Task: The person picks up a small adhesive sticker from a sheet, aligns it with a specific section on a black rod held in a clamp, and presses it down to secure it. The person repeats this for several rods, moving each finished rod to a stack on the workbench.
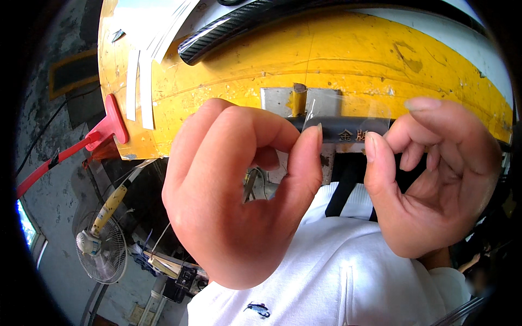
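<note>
Where hands (228,185) (435,187) stand apart, film (356,112) seems pinched at both edges.

We are seeing gold lettering (346,136) on a black rod (329,130), yellow table (234,81), weave-patterned black tube (225,39) far, red tool (113,126) left.

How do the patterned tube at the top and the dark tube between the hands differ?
The patterned tube is glossy with a woven look; the dark tube is duller, with gold-coloured characters. The patterned tube lies farther back; the dark tube shows through clear film between the left hand and right hand. Both are dark and rounded.
</note>
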